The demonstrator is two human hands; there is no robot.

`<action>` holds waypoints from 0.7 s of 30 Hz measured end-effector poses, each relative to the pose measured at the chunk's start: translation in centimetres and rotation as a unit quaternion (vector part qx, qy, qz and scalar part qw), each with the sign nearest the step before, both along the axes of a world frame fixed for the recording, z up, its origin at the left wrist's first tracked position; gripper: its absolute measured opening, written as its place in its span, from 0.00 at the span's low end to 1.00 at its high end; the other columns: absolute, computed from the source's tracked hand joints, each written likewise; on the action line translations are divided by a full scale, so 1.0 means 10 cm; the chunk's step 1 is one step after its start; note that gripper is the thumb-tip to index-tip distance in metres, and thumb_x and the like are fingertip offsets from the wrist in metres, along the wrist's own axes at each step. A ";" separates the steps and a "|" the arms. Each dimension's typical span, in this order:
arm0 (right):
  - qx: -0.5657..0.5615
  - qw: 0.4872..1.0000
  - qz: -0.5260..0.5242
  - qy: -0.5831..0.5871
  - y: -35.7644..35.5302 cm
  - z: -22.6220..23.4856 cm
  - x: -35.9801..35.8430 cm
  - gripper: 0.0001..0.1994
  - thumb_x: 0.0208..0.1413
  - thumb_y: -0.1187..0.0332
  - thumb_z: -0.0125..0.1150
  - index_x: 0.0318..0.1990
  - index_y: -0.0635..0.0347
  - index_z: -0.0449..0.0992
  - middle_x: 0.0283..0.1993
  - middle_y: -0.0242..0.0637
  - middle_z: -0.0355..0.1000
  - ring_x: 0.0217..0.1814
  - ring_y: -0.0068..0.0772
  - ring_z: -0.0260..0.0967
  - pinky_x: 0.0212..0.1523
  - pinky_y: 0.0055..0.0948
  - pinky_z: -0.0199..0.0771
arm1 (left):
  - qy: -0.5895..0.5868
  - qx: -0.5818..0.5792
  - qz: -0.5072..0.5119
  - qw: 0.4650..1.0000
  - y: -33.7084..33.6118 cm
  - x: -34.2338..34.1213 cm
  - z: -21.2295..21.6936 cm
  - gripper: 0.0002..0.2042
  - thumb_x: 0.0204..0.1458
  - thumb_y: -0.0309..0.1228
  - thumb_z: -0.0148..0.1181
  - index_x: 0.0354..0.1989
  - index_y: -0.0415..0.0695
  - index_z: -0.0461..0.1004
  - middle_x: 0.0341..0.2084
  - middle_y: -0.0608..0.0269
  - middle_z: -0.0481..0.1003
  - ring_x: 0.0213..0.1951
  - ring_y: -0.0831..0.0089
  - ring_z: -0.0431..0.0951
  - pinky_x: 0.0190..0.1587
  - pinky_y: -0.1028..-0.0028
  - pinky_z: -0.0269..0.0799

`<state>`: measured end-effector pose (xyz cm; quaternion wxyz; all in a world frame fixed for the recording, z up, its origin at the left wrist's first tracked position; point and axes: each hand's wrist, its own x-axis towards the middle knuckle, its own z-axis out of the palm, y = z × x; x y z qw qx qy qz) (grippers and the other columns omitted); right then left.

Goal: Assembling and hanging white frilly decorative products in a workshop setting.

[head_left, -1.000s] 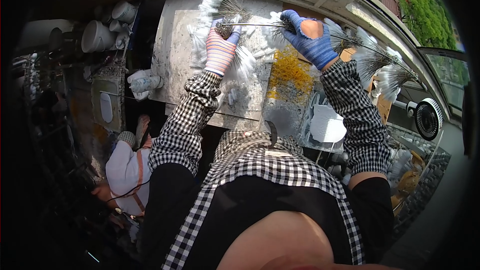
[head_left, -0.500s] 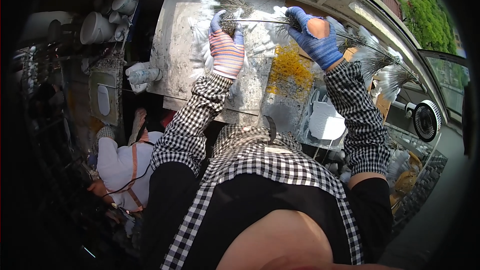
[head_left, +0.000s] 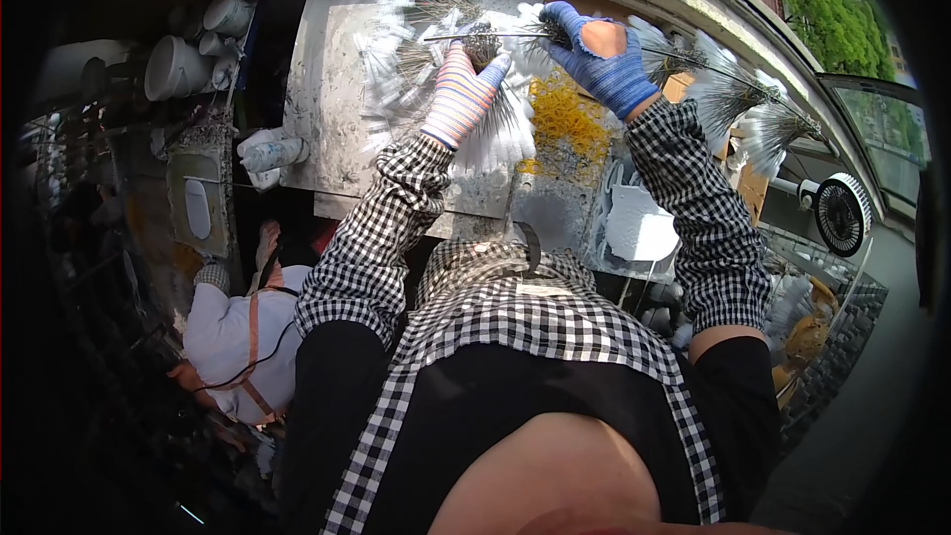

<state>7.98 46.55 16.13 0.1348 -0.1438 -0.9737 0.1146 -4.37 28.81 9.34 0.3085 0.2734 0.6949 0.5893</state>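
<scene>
Two gloved hands, left hand (head_left: 462, 94) and right hand (head_left: 599, 57), each grip closed on white-tipped wire stems (head_left: 475, 37).

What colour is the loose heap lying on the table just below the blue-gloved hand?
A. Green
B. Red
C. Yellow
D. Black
C: the heap of small loops on the grey table, just below the right hand in its blue glove, is plainly yellow.
</scene>
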 end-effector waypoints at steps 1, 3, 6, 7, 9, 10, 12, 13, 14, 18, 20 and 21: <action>-0.003 1.000 -0.011 -0.027 0.02 0.00 -0.03 0.17 0.55 0.57 0.66 0.50 0.46 0.74 0.36 0.36 0.80 0.36 0.41 0.79 0.36 0.37 0.78 | 0.019 -0.007 -0.012 1.000 0.08 0.01 -0.02 0.25 0.53 0.37 0.67 0.54 0.33 0.69 0.43 0.49 0.79 0.45 0.63 0.79 0.52 0.67 0.72; -0.002 0.997 -0.015 -0.072 0.02 -0.02 -0.07 0.21 0.53 0.57 0.64 0.55 0.47 0.71 0.39 0.36 0.80 0.41 0.43 0.79 0.41 0.41 0.80 | 0.046 0.012 -0.001 0.999 0.25 0.09 -0.23 0.26 0.52 0.37 0.67 0.54 0.32 0.69 0.44 0.45 0.79 0.47 0.56 0.80 0.52 0.64 0.73; -0.033 0.991 -0.021 -0.130 0.03 0.12 -0.16 0.24 0.53 0.58 0.62 0.57 0.48 0.69 0.40 0.39 0.80 0.41 0.45 0.79 0.43 0.42 0.80 | 0.034 0.039 -0.018 0.999 0.54 0.15 -0.33 0.31 0.49 0.37 0.67 0.57 0.32 0.65 0.46 0.42 0.77 0.48 0.50 0.79 0.54 0.62 0.72; -0.039 0.988 -0.024 -0.148 0.07 0.11 -0.16 0.25 0.52 0.58 0.60 0.59 0.48 0.68 0.41 0.42 0.80 0.42 0.47 0.79 0.45 0.43 0.80 | 0.073 -0.016 -0.029 0.997 0.58 0.16 -0.30 0.33 0.48 0.38 0.67 0.59 0.31 0.63 0.47 0.40 0.76 0.50 0.49 0.78 0.55 0.61 0.72; -0.039 0.989 -0.033 -0.135 0.13 0.03 -0.16 0.26 0.52 0.59 0.59 0.60 0.48 0.68 0.41 0.43 0.79 0.42 0.47 0.78 0.45 0.43 0.80 | 0.182 -0.062 -0.055 0.980 0.55 0.13 -0.18 0.38 0.48 0.40 0.65 0.64 0.31 0.59 0.51 0.35 0.73 0.53 0.45 0.75 0.58 0.59 0.69; -0.040 0.991 -0.033 -0.121 0.16 -0.02 -0.15 0.26 0.52 0.59 0.59 0.60 0.48 0.67 0.40 0.43 0.79 0.42 0.47 0.78 0.45 0.44 0.80 | 0.222 -0.080 -0.093 0.967 0.49 0.07 -0.12 0.40 0.49 0.41 0.65 0.66 0.29 0.56 0.50 0.33 0.73 0.54 0.44 0.74 0.59 0.59 0.68; -0.020 0.992 -0.021 -0.125 0.16 -0.06 -0.17 0.25 0.55 0.60 0.59 0.60 0.52 0.66 0.37 0.47 0.78 0.40 0.51 0.77 0.42 0.44 0.79 | 0.326 -0.123 -0.145 0.926 0.32 -0.10 -0.13 0.36 0.50 0.41 0.64 0.64 0.33 0.62 0.51 0.39 0.74 0.54 0.45 0.74 0.57 0.59 0.69; -0.025 0.992 -0.032 -0.122 0.20 -0.05 -0.17 0.25 0.54 0.60 0.59 0.60 0.52 0.66 0.37 0.47 0.78 0.41 0.51 0.77 0.42 0.44 0.79 | 0.335 -0.196 -0.216 0.896 0.31 -0.17 0.18 0.32 0.50 0.42 0.65 0.60 0.37 0.66 0.50 0.44 0.74 0.52 0.47 0.75 0.55 0.58 0.70; -0.029 0.992 -0.042 -0.119 0.23 -0.04 -0.17 0.26 0.54 0.60 0.59 0.61 0.51 0.66 0.37 0.46 0.78 0.41 0.50 0.77 0.42 0.44 0.79 | 0.344 -0.266 -0.282 0.856 0.34 -0.26 0.52 0.28 0.49 0.44 0.66 0.56 0.40 0.71 0.49 0.49 0.75 0.51 0.49 0.75 0.53 0.58 0.71; -0.059 0.985 -0.072 -0.144 0.33 -0.01 -0.23 0.26 0.53 0.61 0.59 0.61 0.48 0.67 0.44 0.46 0.78 0.45 0.50 0.77 0.46 0.44 0.79 | 0.658 -0.068 -0.140 0.737 0.68 -0.61 0.65 0.28 0.45 0.55 0.68 0.45 0.45 0.77 0.36 0.56 0.78 0.42 0.57 0.78 0.46 0.61 0.74; -0.064 0.983 -0.068 -0.157 0.39 -0.04 -0.31 0.26 0.55 0.61 0.58 0.63 0.46 0.67 0.45 0.48 0.78 0.46 0.50 0.77 0.48 0.45 0.78 | 0.447 -0.286 -0.327 0.782 0.93 -0.80 0.51 0.33 0.46 0.63 0.62 0.44 0.43 0.77 0.34 0.53 0.80 0.40 0.57 0.81 0.44 0.61 0.75; -0.085 0.984 -0.056 -0.146 0.36 -0.02 -0.36 0.27 0.56 0.61 0.58 0.65 0.45 0.64 0.45 0.50 0.77 0.47 0.50 0.77 0.50 0.45 0.78 | 0.493 -0.266 -0.333 0.759 0.97 -0.92 0.33 0.35 0.48 0.68 0.57 0.40 0.42 0.79 0.30 0.52 0.81 0.38 0.57 0.83 0.42 0.61 0.76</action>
